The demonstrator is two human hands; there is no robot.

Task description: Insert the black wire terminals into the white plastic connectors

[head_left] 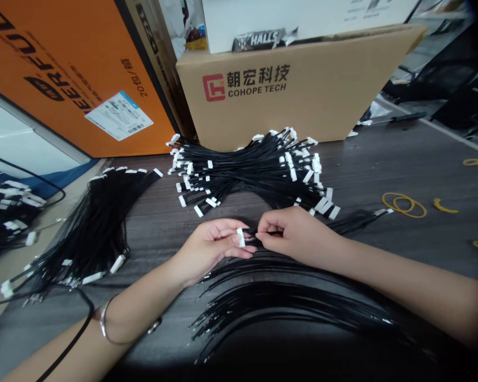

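Note:
Between thumb and fingers, my left hand [211, 246] holds a small white connector [241, 237]. My right hand [289, 233] is closed just to its right, pinching a black wire that leads to the connector. Black wires [354, 220] trail from beneath my right hand toward the right, ending in a small white tip. Below both hands, a curved row of loose black wires [271, 300] lies on the dark table. A large pile of black cables with white connectors [242, 167] sits just beyond my hands.
Another cable bundle [95, 223] lies at the left, with more cables [8, 207] at the far left edge. An orange box [83, 69] and a cardboard box [310, 95] stand behind. Yellow rubber bands [404, 205] lie on the table [422, 170] at right.

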